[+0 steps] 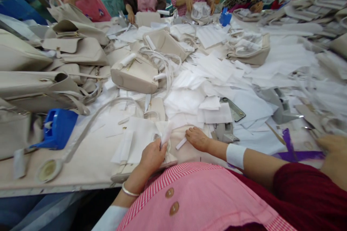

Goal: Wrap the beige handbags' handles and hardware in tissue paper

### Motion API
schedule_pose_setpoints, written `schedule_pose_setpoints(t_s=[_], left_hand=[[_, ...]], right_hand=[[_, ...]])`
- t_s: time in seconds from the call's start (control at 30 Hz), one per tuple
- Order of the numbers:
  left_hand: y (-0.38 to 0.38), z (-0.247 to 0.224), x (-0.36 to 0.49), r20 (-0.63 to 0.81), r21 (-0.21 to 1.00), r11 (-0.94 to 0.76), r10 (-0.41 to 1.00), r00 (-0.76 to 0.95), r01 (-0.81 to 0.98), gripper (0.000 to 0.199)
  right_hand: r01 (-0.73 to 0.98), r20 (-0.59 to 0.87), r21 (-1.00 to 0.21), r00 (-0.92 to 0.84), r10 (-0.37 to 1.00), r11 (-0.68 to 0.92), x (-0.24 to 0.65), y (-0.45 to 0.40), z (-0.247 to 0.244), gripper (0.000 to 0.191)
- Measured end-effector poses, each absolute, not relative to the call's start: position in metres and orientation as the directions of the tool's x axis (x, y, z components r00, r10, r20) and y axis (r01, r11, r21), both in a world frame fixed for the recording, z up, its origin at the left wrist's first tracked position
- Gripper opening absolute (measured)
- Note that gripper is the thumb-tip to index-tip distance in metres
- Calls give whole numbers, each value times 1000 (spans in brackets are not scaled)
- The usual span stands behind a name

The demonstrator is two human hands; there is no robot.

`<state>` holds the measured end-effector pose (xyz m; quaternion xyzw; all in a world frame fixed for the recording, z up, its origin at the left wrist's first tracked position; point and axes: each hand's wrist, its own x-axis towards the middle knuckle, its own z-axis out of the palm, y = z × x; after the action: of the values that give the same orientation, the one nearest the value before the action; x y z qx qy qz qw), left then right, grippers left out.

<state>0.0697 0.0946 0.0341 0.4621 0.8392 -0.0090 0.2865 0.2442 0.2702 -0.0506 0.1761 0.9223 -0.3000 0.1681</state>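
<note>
Pinching crumpled white wrapping (166,131) between thumb and fingers, the left hand (154,155) sits just below the centre of the frame. Directly beneath that hand, at lower centre along the table edge, lies a beige bag (120,174), partly covered by a white sheet (138,139) to the hand's upper left. Right of centre, the right hand (197,139) rests with curled fingers at the upper end of a narrow white strip (181,143); whether it grips the strip I cannot tell. A blue tape dispenser (58,130) stands at left, well apart from both hands.
</note>
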Motion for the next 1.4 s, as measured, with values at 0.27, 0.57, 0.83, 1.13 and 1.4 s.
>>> schedule_pose_setpoints(t_s=[0.27,0.57,0.83,1.13,1.4], left_hand=[[95,34,68,-506,289,603,756,-416,744,28],[97,34,67,-510,296,597,759,-405,745,28],[96,32,67,-501,304,597,763,-409,742,26],[95,27,66,-479,332,597,774,-415,731,28],[92,30,67,-469,390,622,769,-435,679,25]], right_hand=[[638,-504,-746,-729,463,191,242,284,-35,18],[363,-632,-749,-643,432,-555,236,269,-36,20],[198,-675,-595,-649,351,-779,230,271,-37,32],[135,-668,-403,-720,190,-905,229,272,-28,22],[137,-494,-589,-841,220,-796,225,246,1,55]])
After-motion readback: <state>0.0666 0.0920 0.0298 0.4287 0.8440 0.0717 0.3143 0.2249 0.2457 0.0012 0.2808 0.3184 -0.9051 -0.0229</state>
